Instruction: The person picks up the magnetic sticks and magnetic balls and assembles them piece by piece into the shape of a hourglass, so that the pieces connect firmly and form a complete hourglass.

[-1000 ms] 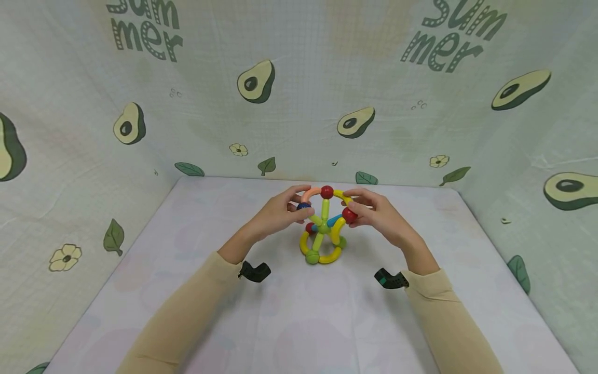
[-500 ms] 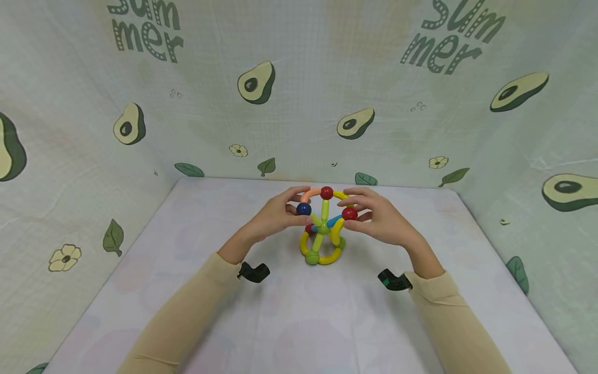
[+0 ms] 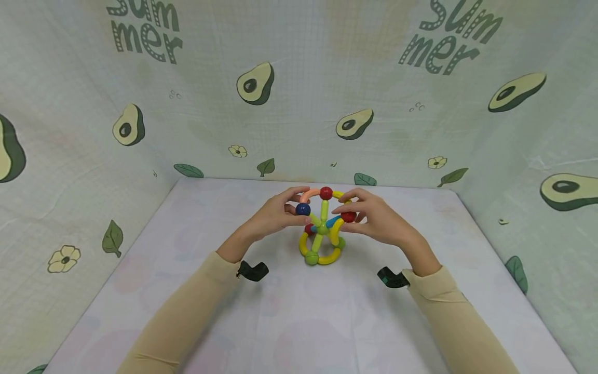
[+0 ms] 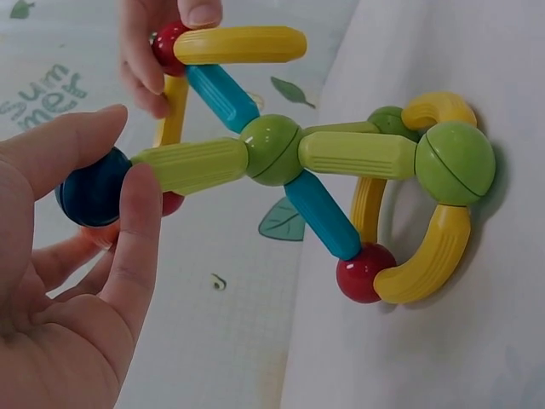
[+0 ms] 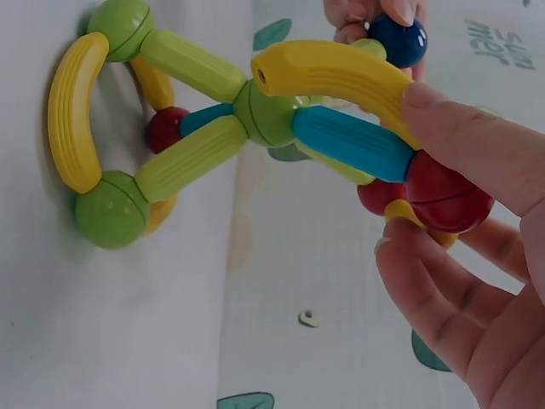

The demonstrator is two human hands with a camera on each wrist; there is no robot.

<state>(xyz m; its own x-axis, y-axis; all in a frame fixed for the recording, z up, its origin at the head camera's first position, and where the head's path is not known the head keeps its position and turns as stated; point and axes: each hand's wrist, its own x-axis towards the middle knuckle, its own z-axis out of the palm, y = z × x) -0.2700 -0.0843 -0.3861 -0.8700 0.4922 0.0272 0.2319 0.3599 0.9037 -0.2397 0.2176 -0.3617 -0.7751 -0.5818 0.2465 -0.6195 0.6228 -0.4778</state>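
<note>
A ball-and-stick building toy stands upright on the table: a green hub ball (image 3: 322, 227) joins straight green and blue sticks to upper and lower rings of balls and curved sticks. My left hand (image 3: 271, 215) holds the dark blue ball (image 4: 89, 187) on the upper ring between thumb and fingers, near the orange curved stick (image 3: 309, 194). At the right, my right hand (image 3: 385, 218) has its thumb on a yellow curved stick (image 5: 341, 70), with the fingers around the red ball (image 5: 447, 192) joined to it. That stick's other end hangs free, a small hole showing.
The lower ring, with yellow curved sticks (image 5: 75, 115) and green balls (image 4: 456, 162), rests on the white table (image 3: 308, 311). Behind stands a cloth wall (image 3: 299, 130) printed with avocados. Dark wrist-worn devices (image 3: 252, 271) show at both sleeves.
My left thumb has slid down, uncovering the blue ball. My right thumb has moved from the red ball to the yellow curved stick, while the right fingers reach further left. The toy stays put.
</note>
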